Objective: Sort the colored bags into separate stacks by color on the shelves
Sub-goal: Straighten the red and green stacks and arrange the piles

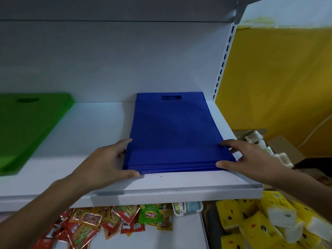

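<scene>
While both hands frame the pile, take in the big white shelf [89, 133] running right across the view. Out at nine o'clock, well apart from the action, lies the green stack [27, 126], flat, handle cut-outs toward the back wall. Dead centre, leaning a touch toward three o'clock, sits the blue stack [172, 133], many bags deep, layered edges showing along the front, handle slot at its twelve o'clock end against the back panel.

Now the hands. The left hand [106, 162] comes in from seven o'clock, spread wide: thumb laid along the front edge at the stack's near-left corner, forefinger stretched up the left side, touching the blue. The right hand [251, 159], in from four o'clock, mirrors it: thumb on the front edge at the near-right corner, forefinger resting on top by the right edge. Neither hand closes round anything; they bracket the pile between them.

Down below at six to seven o'clock, red and green snack packets [107, 223] lie scattered on a lower shelf, with yellow tissue packs [251, 221] heaped at five o'clock.
</scene>
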The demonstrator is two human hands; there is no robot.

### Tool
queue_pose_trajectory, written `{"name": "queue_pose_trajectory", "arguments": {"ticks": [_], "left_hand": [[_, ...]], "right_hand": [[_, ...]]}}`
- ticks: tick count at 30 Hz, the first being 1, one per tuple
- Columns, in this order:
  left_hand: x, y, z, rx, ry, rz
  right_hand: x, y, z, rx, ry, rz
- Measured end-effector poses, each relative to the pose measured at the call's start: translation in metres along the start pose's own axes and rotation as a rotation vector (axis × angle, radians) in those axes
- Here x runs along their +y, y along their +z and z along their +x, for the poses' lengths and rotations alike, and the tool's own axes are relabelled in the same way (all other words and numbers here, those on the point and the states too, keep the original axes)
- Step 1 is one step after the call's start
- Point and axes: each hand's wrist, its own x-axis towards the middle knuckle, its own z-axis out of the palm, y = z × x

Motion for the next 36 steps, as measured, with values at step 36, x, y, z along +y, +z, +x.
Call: {"name": "queue_pose_trajectory", "arguments": {"ticks": [36], "left_hand": [[0.010,-0.005,0.004,-0.026,-0.068,-0.387]], "right_hand": [[-0.008,-0.011,0.002,-0.050,0.127,0.392]]}}
